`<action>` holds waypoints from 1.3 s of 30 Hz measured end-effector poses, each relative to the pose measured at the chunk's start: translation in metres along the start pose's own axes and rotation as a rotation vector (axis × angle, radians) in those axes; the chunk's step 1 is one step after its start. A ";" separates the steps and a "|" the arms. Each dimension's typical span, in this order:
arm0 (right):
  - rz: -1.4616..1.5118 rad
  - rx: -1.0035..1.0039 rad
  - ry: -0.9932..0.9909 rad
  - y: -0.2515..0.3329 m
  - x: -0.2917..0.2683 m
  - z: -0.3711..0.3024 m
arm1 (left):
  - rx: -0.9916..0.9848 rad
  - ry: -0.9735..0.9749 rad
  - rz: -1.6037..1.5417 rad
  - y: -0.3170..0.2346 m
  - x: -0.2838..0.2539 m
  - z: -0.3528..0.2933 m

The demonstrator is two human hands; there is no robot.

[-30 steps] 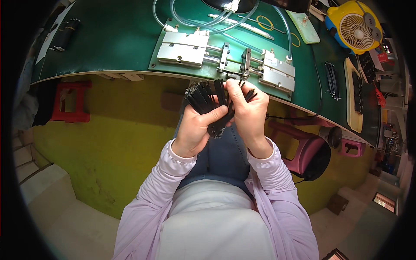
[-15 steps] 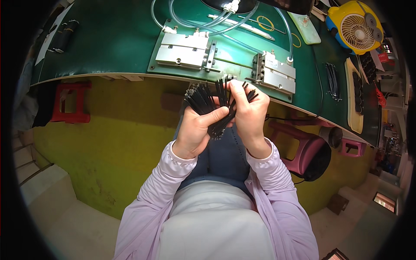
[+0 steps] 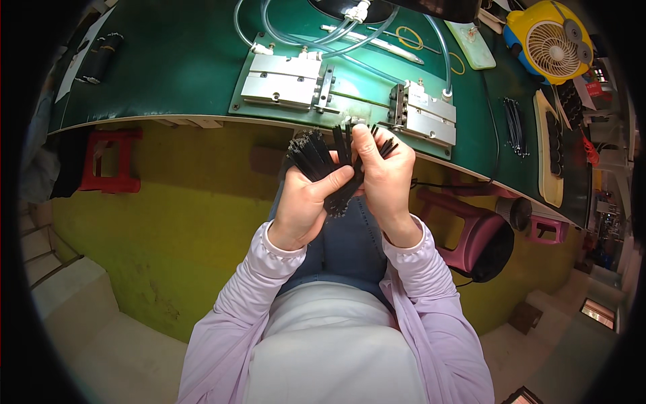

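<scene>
A thick bundle of short black wires [image 3: 311, 153] fans out in my left hand [image 3: 301, 200], which is closed around it with the thumb across the front. My right hand [image 3: 387, 174] is closed beside it, thumb and fingers gripping a smaller part of the black wires that stick out past its fingertips. Both hands meet over my lap, just before the bench edge. Small metallic tips show at the wires' ends. Directly beyond the hands stands a fixture with a left silver block [image 3: 282, 79] and a right silver block [image 3: 431, 116].
Clear air tubes [image 3: 289, 37] arch over the fixture. On the green bench [image 3: 182, 67] lie a white pen [image 3: 377, 44], more black wires [image 3: 515, 128], a cream tray [image 3: 550, 148] and a yellow fan [image 3: 553, 47]. A pink stool [image 3: 464, 232] and a red stool [image 3: 111, 160] stand below.
The right hand has shifted very slightly left, and the few wires at its fingertips are rearranged. The left hand keeps its hold on the bundle.
</scene>
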State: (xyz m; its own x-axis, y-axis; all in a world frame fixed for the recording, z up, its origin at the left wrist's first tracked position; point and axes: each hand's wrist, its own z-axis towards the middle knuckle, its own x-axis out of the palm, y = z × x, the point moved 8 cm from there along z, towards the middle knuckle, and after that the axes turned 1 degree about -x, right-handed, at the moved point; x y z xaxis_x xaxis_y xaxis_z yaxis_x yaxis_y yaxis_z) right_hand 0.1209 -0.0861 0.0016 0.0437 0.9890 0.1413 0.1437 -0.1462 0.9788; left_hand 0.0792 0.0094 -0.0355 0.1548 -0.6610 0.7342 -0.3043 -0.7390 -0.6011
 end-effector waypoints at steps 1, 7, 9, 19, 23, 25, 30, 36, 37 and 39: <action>-0.014 -0.016 0.024 0.004 0.002 -0.001 | 0.001 0.001 0.000 -0.001 0.000 -0.001; -0.060 -0.042 0.049 0.011 0.008 -0.006 | -0.023 0.034 -0.006 -0.004 0.005 -0.004; -0.053 -0.063 0.016 0.010 0.006 -0.006 | -0.022 0.030 -0.018 -0.004 0.005 -0.003; -0.079 -0.038 -0.038 0.005 0.000 -0.002 | -0.023 0.007 -0.022 0.003 0.000 0.001; -0.064 -0.027 -0.023 0.005 -0.001 0.000 | -0.028 0.003 -0.012 0.002 0.002 0.001; -0.032 0.023 -0.019 0.001 -0.001 0.001 | -0.028 0.002 -0.011 0.002 0.002 0.002; -0.009 0.016 -0.032 -0.004 -0.004 0.003 | -0.022 0.027 -0.024 0.003 0.007 0.003; -0.009 0.013 0.003 -0.002 -0.002 0.001 | -0.036 0.009 -0.057 0.007 0.002 0.003; -0.020 0.005 0.025 0.001 -0.001 0.000 | -0.035 0.011 -0.057 0.005 0.002 0.002; -0.032 -0.005 0.049 0.005 0.003 -0.003 | -0.052 0.026 -0.052 0.003 0.005 0.000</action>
State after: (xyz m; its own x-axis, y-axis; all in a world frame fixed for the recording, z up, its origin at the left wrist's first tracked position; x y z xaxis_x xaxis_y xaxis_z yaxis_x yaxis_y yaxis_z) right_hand 0.1190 -0.0843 0.0071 -0.0092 0.9931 0.1169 0.1394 -0.1145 0.9836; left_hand 0.0787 0.0039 -0.0331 0.1472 -0.6179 0.7723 -0.3452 -0.7638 -0.5454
